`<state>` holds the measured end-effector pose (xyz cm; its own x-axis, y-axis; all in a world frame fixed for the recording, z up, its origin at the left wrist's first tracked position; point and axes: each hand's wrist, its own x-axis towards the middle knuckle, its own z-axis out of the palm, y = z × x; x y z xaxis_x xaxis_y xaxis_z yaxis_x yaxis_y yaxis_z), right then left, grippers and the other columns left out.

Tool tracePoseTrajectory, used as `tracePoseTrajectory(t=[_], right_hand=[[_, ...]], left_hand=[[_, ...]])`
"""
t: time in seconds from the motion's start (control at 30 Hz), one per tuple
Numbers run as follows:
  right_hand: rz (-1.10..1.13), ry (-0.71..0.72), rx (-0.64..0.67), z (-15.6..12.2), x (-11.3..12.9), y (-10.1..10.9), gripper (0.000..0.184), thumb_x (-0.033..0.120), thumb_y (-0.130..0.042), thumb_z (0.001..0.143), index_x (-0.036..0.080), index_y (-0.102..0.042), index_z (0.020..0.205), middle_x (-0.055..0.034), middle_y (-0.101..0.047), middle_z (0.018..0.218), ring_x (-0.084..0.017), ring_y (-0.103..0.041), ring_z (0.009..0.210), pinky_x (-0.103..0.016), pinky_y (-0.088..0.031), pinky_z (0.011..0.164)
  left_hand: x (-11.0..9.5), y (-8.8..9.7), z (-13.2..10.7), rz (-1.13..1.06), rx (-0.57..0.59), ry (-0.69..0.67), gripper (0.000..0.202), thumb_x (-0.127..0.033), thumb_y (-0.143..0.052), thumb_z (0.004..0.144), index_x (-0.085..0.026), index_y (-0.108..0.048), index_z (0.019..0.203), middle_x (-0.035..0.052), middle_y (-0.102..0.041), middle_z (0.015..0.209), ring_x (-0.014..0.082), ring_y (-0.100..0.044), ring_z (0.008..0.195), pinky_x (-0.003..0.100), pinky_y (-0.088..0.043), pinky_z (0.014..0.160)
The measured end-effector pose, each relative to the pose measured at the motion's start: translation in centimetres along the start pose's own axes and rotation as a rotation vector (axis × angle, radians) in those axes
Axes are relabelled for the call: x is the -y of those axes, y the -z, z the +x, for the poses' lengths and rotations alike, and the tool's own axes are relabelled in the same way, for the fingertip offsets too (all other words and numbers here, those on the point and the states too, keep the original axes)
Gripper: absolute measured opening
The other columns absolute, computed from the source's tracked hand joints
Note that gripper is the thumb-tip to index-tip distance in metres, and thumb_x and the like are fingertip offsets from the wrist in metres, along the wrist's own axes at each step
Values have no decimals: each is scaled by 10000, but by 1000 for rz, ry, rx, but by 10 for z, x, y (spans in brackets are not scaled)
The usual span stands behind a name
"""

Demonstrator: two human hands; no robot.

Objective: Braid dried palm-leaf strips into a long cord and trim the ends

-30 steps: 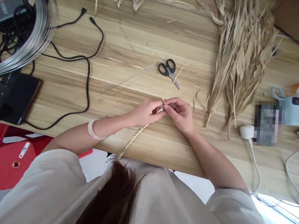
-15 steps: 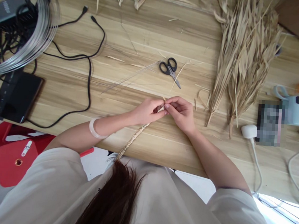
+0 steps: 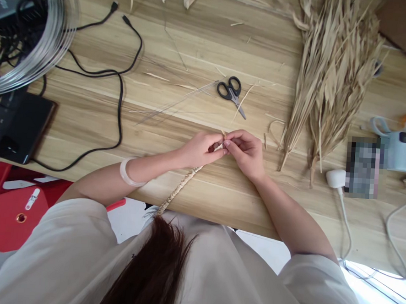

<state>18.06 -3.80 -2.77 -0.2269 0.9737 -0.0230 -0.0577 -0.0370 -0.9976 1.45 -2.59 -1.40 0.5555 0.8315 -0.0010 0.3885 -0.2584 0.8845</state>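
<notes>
A pale cord of twisted dry leaf runs from the table's front edge up into my left hand, whose fingers are closed round its upper end. My right hand pinches at that same end, thumb and forefinger meeting the left fingertips. A short bit of straw-coloured strip pokes out above the fingers; the spot where the fingertips meet is partly hidden. Just beyond the hands lie black-handled scissors, blades pointing toward me, and thin straight wires.
Two bundles of dried leaves lie at the right. A coil of silver wire, black cables and a black phone-like slab crowd the left. A white charger plug and a pale blue device sit far right.
Both hands keep almost the same pinch on the cord's end. The view has shifted slightly, so items at the left edge appear a little further left and higher.
</notes>
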Motion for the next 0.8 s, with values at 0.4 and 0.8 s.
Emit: tracePoseTrajectory(t=[0.4,0.8], right_hand=[[-12,-8,-1,0,-1,0,159,338,-690,782,196,-620,788,18,-616,639,-84,-554,548,-228,-462,522],[-10,-24,2,0,-1,0,164,347,-691,778,202,-616,793,16,-629,659,-91,-567,565,-235,-484,539]], left_hand=[[1,0,-1,-7,6,-6,225,-300,-557,827,-160,-469,675,-61,-419,523,63,-374,481,213,-280,504],[0,0,-1,1,4,2,232,-305,-555,825,-163,-463,666,-60,-418,521,65,-372,482,215,-286,508]])
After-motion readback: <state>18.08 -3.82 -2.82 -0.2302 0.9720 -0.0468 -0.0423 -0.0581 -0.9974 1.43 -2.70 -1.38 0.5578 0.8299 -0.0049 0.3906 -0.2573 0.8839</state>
